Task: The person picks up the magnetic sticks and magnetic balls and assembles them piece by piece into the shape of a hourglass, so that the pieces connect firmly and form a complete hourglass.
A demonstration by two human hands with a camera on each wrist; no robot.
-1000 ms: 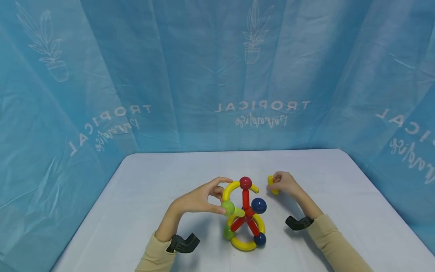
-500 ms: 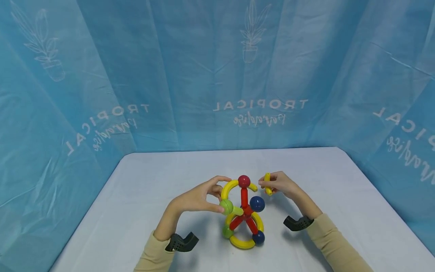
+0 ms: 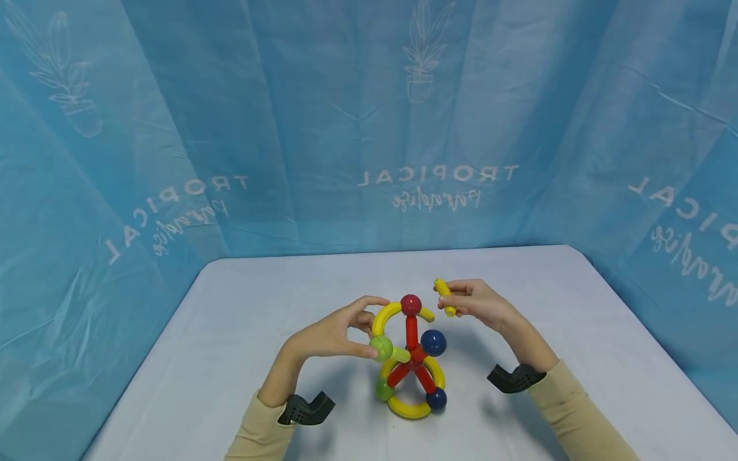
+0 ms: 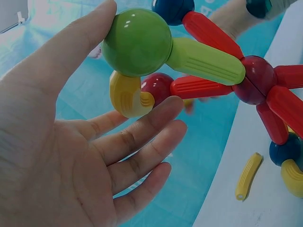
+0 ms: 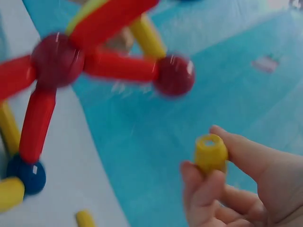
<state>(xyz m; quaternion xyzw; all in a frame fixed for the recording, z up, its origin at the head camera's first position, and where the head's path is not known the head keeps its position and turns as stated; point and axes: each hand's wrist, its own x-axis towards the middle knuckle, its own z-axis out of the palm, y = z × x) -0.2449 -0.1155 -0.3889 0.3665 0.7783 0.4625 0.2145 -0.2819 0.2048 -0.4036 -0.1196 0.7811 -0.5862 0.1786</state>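
Observation:
A magnetic ball-and-rod model stands at mid-table: red rods around a central red ball (image 3: pixel 416 356), with green and blue balls and curved yellow rods. My left hand (image 3: pixel 340 333) steadies its left side. The thumb presses the light green ball (image 4: pixel 137 42), and the index finger reaches behind the curved yellow rod (image 4: pixel 125 94) below it; the other fingers are spread. To the right of the upper red ball (image 3: pixel 411 305), my right hand (image 3: pixel 481 304) pinches a separate yellow rod (image 3: pixel 445 297) between thumb and fingers, raised above the table. One hollow end (image 5: pixel 210 150) of that rod faces the right wrist camera.
Another yellow rod (image 4: pixel 248 176) lies loose on the white table (image 3: pixel 259 288) beside the model. A blue ball (image 3: pixel 434 342) sticks out on the model's right, towards the right hand. Blue printed curtains (image 3: pixel 323 128) enclose the table behind and at both sides.
My right hand has lifted the yellow rod and brought it left towards the upper red ball, tilting it on the way. The left hand keeps its hold on the model.

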